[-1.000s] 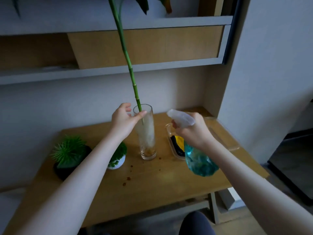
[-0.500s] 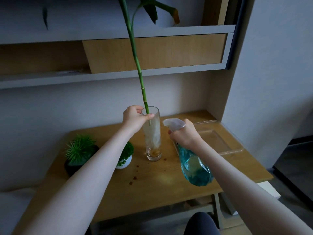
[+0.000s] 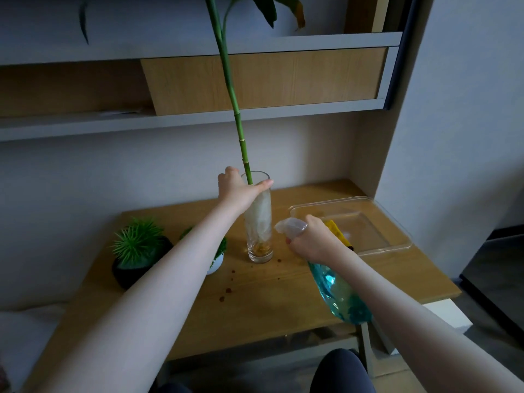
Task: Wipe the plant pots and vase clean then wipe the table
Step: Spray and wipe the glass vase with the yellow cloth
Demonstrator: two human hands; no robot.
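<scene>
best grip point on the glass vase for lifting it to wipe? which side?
Probably the upper wall of the vase, just under the rim, wrapped from its left, as the left hand does now. It is a tall, narrow, upright cylinder, so fingers can close around it. A top-down grip is blocked by the stalk rising from the mouth, and the spray bottle in the right hand crowds the right.

left hand (image 3: 236,191) gripping high, right hand (image 3: 314,241) clenched lower

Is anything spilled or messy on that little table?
Yes. Small brown specks are scattered over the wooden table in front of the glass vase, like spilled dirt. The vase's inside also looks cloudy, with brownish residue at the bottom.
</scene>
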